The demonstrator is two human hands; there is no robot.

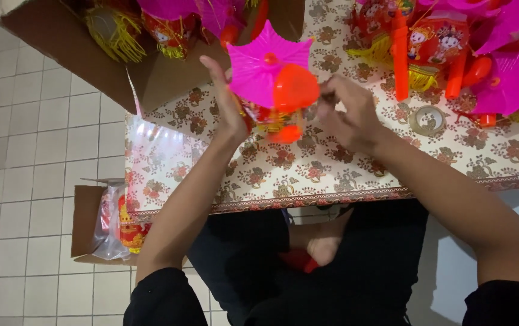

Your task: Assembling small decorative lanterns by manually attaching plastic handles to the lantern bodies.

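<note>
I hold a small toy lantern (274, 90) just above the table (332, 172), near the upper middle of the frame. My left hand (226, 102) presses flat against its left side, fingers straight and pointing up, so the grip there is a wide, open-palmed brace rather than a clasp. My right hand (347, 111) is curled tight at the lantern's right edge, fingertips pinched narrow on something too small to make out. The lantern has a glossy magenta plastic roof (259, 63) with scalloped points, a smooth orange plastic cap (295, 89), and a printed red and yellow body below. I judge the hold to be fragile: with only a flat palm on one side, the slick plastic could slip and drop to the table, and a hard pinch might bend the thin roof or pull a small part loose. The table wears a shiny cloth printed with brown flowers on cream. At the upper right lies a heap of finished lanterns (452, 48), with yellow tassels, and a roll of clear tape (427, 119). A cardboard box (90, 54) of more lanterns sits at the upper left, a smaller box (87, 220) on the tiled floor (24, 151) at lower left.
</note>
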